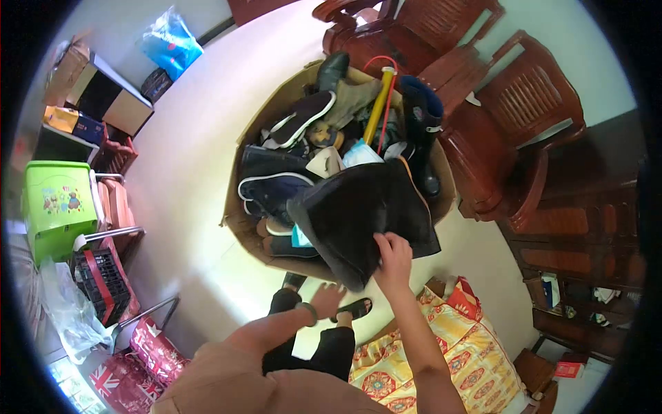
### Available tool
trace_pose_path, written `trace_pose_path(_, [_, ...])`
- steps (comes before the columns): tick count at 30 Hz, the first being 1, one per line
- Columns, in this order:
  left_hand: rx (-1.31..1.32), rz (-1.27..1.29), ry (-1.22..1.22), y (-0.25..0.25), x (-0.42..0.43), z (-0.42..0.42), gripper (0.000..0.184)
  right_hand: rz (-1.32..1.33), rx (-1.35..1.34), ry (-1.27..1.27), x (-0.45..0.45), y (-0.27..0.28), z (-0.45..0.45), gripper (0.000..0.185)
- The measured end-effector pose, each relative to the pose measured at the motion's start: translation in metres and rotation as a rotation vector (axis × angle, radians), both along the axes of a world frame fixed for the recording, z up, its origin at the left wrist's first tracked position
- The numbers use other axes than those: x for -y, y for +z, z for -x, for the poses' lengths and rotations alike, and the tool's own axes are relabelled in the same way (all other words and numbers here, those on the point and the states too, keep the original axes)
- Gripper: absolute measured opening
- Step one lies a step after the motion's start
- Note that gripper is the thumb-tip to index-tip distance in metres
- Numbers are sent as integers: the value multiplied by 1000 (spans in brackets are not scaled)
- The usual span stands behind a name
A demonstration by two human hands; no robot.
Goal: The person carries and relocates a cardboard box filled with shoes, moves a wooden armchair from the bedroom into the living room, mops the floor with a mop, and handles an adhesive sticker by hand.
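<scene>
In my right hand (394,259) is the near edge of a large, soft black item (362,214) with an orange-brown trim line; whether it is a bag or a boot shaft I cannot tell. It lies across the near right part of a big cardboard box (243,241) full of footwear. My left hand (327,301) hangs just below the box's near side, empty, fingers apart. Inside the box are a black shoe with a white sole (303,119), a navy sneaker (272,190), dark boots (419,110) and a yellow tube (379,107) beside a red loop.
Reddish wooden chairs (476,148) stand close to the box's right. A green bin (61,200), a black crate (103,286) and bags line the left side. Patterned yellow cloth (434,352) lies at the lower right. My sandalled foot (355,309) is near the box.
</scene>
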State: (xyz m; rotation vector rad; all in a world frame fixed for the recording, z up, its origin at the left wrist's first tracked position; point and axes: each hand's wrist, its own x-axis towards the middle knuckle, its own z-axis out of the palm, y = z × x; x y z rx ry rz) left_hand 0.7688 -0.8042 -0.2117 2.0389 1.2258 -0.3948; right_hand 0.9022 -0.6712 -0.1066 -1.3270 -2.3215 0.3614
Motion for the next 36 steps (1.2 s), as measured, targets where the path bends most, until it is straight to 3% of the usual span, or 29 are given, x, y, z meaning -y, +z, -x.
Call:
trace_pose_path(1, [107, -233, 154, -47, 33, 25, 43, 61, 55, -77, 10, -20, 7, 43])
trace_pose_path(2, [54, -280, 196, -42, 41, 58, 40, 118, 110, -156, 23, -42, 11, 41])
trace_pose_path(3, [34, 2, 311, -77, 49, 90, 36, 127, 120, -151, 35, -58, 11, 41])
trace_pose_path(4, [-53, 23, 367, -39, 39, 118, 35, 299, 195, -178, 50, -72, 8, 41])
trace_pose_path(5, [-198, -112, 399, -54, 52, 142, 38, 470, 269, -207, 68, -88, 4, 43])
trace_pose_path(6, [-236, -55, 391, -28, 40, 158, 43, 546, 394, -160, 89, -114, 0, 44])
trace_pose_path(7, [-223, -148, 336, -38, 43, 168, 46, 595, 448, -103, 107, -124, 5, 47])
trace_pose_path(8, [-208, -246, 278, -52, 43, 174, 48, 567, 471, -16, 119, -133, 10, 51])
trace_pose_path(10, [-191, -191, 160, -77, 34, 167, 52, 347, 418, 82, 132, -157, 22, 56])
trace_pose_path(12, [-110, -189, 158, -99, 27, 156, 39, 309, 463, 104, 127, -183, 36, 58])
trace_pose_path(13, [-127, -158, 202, -112, 25, 150, 36, 277, 509, 127, 123, -195, 40, 40])
trace_pose_path(14, [-145, -126, 245, -124, 23, 143, 33, 273, 513, 120, 119, -206, 40, 40])
trace_pose_path(16, [-210, -79, 219, -121, 12, 134, 30, 482, 813, 132, 110, -226, 42, 19])
trace_pose_path(18, [-277, -25, 198, -133, 14, 130, 28, 360, 777, 103, 112, -230, 41, 13])
trace_pose_path(21, [-220, -264, 272, -145, 34, 129, 19, 305, 696, 133, 124, -232, 35, 11])
trace_pose_path(25, [-256, -341, 280, -160, 62, 127, 16, 162, 617, 116, 162, -244, 30, 9])
trace_pose_path(27, [-235, -283, 269, -163, 80, 129, 17, 193, 599, 113, 187, -250, 29, 8])
trace_pose_path(28, [-209, -205, 267, -165, 95, 134, 18, 357, 556, 59, 226, -256, 32, 8])
trace_pose_path(29, [-184, -279, 253, -169, 115, 142, 21, 520, 516, 6, 278, -263, 29, 9])
trace_pose_path(30, [-71, -676, 239, -192, 140, 155, 24, 689, 529, 19, 324, -261, 19, 13])
trace_pose_path(31, [82, -1026, 373, -196, 137, 153, 26, 684, 544, 65, 386, -305, -55, 14])
trace_pose_path(32, [-260, -384, 280, -191, 126, 153, 19, 679, 558, 111, 447, -350, -128, 15])
trace_pose_path(33, [-286, -364, 267, -175, 107, 144, 14, 673, 571, 157, 506, -390, -197, 16])
trace_pose_path(34, [-228, -509, 241, -181, 98, 145, 13, 766, 626, -57, 515, -305, -210, 14])
trace_pose_path(35, [-289, -476, 182, -160, 96, 139, 14, 844, 678, -276, 511, -195, -210, 15])
trace_pose_path(36, [-267, -506, 183, -157, 91, 131, 14, 933, 773, -309, 611, -225, -276, 18])
